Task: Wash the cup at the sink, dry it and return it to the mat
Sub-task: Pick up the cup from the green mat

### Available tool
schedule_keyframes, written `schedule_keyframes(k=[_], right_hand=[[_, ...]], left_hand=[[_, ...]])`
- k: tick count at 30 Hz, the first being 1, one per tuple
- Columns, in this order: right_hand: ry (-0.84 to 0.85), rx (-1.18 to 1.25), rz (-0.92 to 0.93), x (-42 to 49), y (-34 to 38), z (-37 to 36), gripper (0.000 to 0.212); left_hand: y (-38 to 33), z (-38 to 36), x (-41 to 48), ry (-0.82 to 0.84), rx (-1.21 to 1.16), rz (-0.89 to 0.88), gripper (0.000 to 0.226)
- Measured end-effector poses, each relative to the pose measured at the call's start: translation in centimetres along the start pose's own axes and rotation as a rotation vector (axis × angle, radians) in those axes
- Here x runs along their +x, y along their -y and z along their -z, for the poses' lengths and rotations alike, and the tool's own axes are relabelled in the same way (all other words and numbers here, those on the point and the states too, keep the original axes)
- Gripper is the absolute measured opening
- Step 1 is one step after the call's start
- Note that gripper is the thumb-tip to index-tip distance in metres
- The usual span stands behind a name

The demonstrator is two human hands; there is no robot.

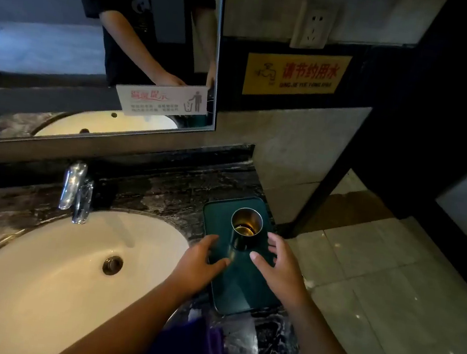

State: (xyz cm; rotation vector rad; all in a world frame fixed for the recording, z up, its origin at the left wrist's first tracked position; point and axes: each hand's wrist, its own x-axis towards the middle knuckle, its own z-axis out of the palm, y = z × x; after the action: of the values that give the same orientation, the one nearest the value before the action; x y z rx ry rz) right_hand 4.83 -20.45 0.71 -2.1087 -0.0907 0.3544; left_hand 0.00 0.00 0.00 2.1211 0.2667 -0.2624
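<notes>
Both hands, left (200,264) and right (279,269), are spread either side of the cup (245,228) upright on the mat (241,290), near the tabletop's right edge. Ambiguous step: pick-up or release.
</notes>
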Motion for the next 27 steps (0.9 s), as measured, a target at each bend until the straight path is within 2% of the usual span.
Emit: schedule_keyframes(k=[8, 15, 17, 21, 27], right_hand=[[0.071, 0.071, -0.116, 3.9, -0.9, 0.2, 0.085], [0.164, 0.058, -0.097, 6.1, -1.6, -0.4, 0.098], [0.179, 0.067, -0.075, 6.5, -1.8, -0.5, 0.092], [0.218, 0.076, -0.039, 7.0, -1.5, -0.8, 0.066], [0.244, 0.101, -0.026, 6.6, -0.5, -0.3, 0.061]], left_hand=[[-0.7, 0.4, 3.7, 0.024, 0.07, -0.04, 0.07], [-1.1, 0.2, 6.7, 0.008, 0.04, -0.105, 0.069], [-1.1, 0.1, 7.2, 0.032, 0.041, -0.141, 0.069], [-0.9, -0.2, 7.8, 0.048, 0.05, -0.172, 0.069], [-0.9, 0.0, 7.5, 0.054, 0.037, -0.158, 0.065]])
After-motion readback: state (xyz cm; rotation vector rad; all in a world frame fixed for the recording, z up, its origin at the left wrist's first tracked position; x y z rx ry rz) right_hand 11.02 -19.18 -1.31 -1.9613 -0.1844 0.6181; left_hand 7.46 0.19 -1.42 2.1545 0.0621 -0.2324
